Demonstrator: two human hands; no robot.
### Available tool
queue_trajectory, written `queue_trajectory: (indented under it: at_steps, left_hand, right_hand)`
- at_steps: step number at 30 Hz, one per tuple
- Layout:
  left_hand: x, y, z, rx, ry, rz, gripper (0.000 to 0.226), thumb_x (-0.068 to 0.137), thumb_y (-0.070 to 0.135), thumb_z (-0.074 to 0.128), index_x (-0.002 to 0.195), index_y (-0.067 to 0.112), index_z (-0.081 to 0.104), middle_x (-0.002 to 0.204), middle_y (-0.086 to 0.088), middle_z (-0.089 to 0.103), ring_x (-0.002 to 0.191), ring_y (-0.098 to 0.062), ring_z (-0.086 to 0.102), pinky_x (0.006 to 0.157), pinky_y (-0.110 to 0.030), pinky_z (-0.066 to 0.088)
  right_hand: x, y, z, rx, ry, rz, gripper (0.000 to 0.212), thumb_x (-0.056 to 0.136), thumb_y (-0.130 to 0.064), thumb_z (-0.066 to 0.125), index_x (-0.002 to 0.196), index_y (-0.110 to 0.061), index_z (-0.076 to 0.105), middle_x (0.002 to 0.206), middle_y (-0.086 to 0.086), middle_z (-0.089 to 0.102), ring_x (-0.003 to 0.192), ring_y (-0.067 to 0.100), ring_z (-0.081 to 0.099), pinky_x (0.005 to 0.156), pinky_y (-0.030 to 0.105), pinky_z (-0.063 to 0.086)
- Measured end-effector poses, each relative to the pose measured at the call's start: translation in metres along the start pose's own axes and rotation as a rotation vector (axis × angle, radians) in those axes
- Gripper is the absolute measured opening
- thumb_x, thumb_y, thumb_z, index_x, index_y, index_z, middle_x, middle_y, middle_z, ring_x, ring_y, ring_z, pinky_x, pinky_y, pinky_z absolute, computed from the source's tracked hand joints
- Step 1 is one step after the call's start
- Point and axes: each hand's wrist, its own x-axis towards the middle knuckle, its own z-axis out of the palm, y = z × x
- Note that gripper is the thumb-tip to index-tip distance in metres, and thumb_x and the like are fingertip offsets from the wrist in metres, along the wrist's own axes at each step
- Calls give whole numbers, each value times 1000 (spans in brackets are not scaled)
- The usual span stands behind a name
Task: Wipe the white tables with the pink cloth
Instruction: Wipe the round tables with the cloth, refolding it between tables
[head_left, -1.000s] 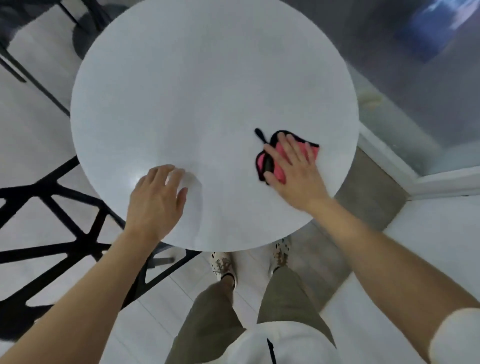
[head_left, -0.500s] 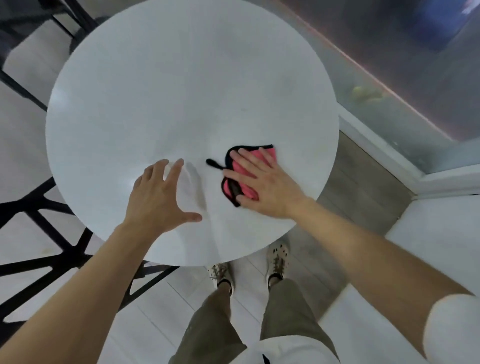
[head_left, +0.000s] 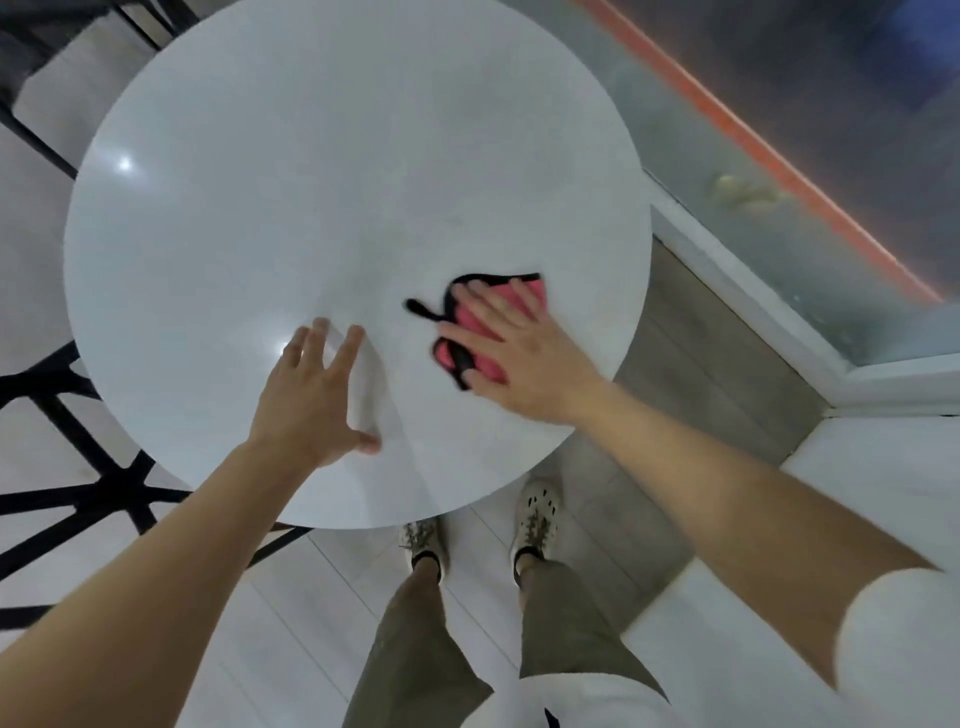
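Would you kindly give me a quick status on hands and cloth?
Right hand flat, pressing pink cloth onto white table. Left hand open, spread over tabletop. Black frame beside table, off surface.

Single head-worn wide-angle view, steeply downward, close above the white table (head_left: 322, 171).

Cloth (head_left: 467, 321) on counter (head_left: 311, 182) near right edge, under right hand (head_left: 519, 358); left hand (head_left: 311, 395) flat on counter, left of cloth.

You're in what looks like a café: round white surface (head_left: 311, 182), black metal frames (head_left: 78, 493), glass wall (head_left: 743, 156) alongside.
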Motion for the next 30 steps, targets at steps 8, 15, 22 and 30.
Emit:
queue_trajectory:
  at_steps: [8,15,22,30]
  left_hand:
    - [0,0,1,32,18,10,157,60,70,96,172,34,-8,180,-9,-6,167,-34,-2,130,-53,30]
    - [2,-5,1,198,47,86,153,61,90,80,170,29,-9,175,-13,0,162,-38,13,111,-50,54]
    - [8,-10,6,280,87,167,151,63,92,77,167,18,-4,169,-23,11,156,-43,20,101,-49,54]
    - [10,-18,6,350,67,242,153,68,100,62,168,6,-6,169,-31,13,156,-49,22,106,-52,52]
  right_hand:
    - [6,48,-7,-33,141,715,70,109,-60,35,172,-31,28,181,17,15,169,32,11,134,64,4]
    - [-72,-42,10,50,31,101,66,108,-51,53,169,-33,38,181,7,17,169,26,9,135,60,9]
    - [-28,14,7,-42,179,852,66,109,-57,40,170,-33,32,181,12,16,169,28,11,135,59,4]
    - [-58,-202,40,36,128,677,64,110,-50,51,169,-29,38,181,11,17,169,27,9,134,63,12]
